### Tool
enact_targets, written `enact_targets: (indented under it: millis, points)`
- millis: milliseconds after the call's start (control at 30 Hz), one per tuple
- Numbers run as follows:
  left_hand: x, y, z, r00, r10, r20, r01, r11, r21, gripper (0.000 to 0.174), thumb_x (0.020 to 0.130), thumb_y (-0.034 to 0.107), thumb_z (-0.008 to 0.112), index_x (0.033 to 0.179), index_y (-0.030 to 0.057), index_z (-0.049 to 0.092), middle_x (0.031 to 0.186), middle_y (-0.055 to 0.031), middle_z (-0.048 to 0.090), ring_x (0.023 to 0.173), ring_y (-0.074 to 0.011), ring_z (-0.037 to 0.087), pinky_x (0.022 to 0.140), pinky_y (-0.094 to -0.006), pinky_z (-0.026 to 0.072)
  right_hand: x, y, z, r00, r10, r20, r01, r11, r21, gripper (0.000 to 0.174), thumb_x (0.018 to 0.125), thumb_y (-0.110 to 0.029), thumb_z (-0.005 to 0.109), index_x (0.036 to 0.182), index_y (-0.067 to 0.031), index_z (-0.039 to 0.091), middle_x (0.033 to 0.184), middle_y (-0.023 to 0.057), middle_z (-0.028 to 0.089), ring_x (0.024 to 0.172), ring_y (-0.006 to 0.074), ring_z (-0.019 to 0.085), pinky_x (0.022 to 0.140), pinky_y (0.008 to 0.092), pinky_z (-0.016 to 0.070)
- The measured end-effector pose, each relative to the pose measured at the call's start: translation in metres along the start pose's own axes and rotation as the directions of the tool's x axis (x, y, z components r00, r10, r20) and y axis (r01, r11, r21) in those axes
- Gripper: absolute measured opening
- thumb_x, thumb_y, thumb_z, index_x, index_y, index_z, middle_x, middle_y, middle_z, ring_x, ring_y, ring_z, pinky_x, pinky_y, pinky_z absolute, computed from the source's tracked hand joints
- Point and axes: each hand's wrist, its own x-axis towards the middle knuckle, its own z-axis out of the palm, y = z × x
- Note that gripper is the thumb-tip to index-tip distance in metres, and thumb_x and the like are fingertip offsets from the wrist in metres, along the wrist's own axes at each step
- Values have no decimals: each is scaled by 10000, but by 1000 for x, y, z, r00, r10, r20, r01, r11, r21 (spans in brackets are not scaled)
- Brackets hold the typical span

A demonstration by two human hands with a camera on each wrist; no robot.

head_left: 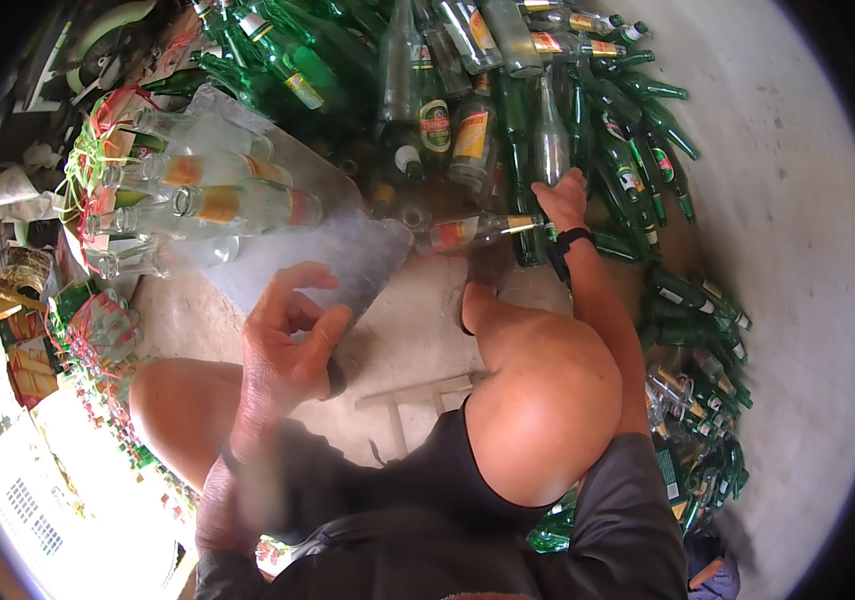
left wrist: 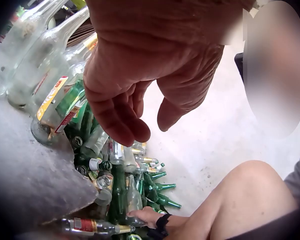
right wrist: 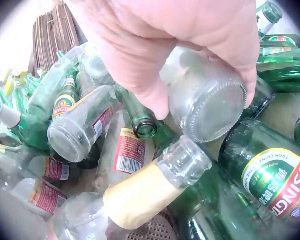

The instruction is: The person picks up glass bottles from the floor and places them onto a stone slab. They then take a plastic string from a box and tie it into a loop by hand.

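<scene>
My right hand grips a clear glass bottle near its base, among the heaped bottles. Up close in the right wrist view, thumb and fingers lie around the sides of that clear bottle, its round base facing the camera. Beside it are a green Tsingtao bottle and a clear bottle with a cream neck label. My left hand hangs loosely curled with nothing in it, near the edge of a grey board. Several clear bottles lie on that board, necks pointing left.
Green bottles pile up along the pale wall at the right, and more green bottles lie at the back. A small wooden stool stands between the legs. Red and green strings hang at the left beyond the board.
</scene>
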Motion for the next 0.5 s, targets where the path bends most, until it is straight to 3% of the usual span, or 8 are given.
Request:
enact_targets:
  millis: [33,67,133,167,233,300,367,500]
  points:
    - [0,-1,2,999,48,-19,-49,999,-18,310,875,40,730,1169,30,630,705,4,610,617,-43,530,609,-217,446,-3,0,-2,1000,-4,0,4,1000,2,659,721,-258,809,1151,109,472,1217,335,556,1177,465,560,1015,477,479]
    - [0,-3,1,998,52,-23,-52,998,-18,310,875,40,730,1169,30,630,705,4,610,617,-43,530,609,-217,446,-4,1,-7,1000,-19,20,19,999,32,654,718,-257,811,1142,114,479,1207,338,561,1171,471,561,1015,476,478]
    - [-3,-6,-1,999,7,37,-8,1000,22,335,876,18,724,1196,16,624,864,-38,670,649,-61,562,632,-236,484,-3,10,-10,998,-63,31,60,994,95,628,719,-257,815,1106,128,504,1171,352,572,1137,482,573,1000,479,473]
    - [-4,-7,-1,999,13,30,-14,1000,20,335,876,18,724,1196,16,624,864,-38,670,649,-61,562,632,-236,484,-4,18,-10,997,-71,27,68,993,97,628,719,-257,815,1106,128,504,1171,352,572,1137,482,573,1000,479,473]
    - [-5,-7,0,996,10,86,-15,999,51,403,878,-2,694,1267,-14,589,1149,-82,665,762,-55,592,722,-238,517,-19,22,-20,992,-117,50,104,974,201,628,719,-261,821,1109,126,516,1160,350,580,1110,480,584,978,481,471]
    - [-7,-7,1,996,27,85,-32,998,53,409,882,5,693,1276,-19,585,1153,-86,664,763,-62,596,721,-240,519,-41,21,-34,992,-121,38,107,960,257,606,719,-249,830,1100,105,520,1148,318,586,1079,434,600,960,471,474]
    - [-7,-7,4,995,44,86,-50,997,58,415,887,12,691,1285,-24,580,1157,-91,663,765,-68,601,720,-242,522,-67,16,-54,979,-181,95,134,919,372,543,745,-167,824,1148,53,533,1112,197,633,1031,288,637,934,404,494]
    - [-2,-11,11,987,129,97,-126,991,-40,500,925,133,715,1352,-56,538,1247,-131,653,817,-103,627,724,-268,529,-114,-1,-87,933,-339,121,207,780,590,658,738,-177,828,1257,51,494,1155,219,580,1098,333,598,991,430,468]
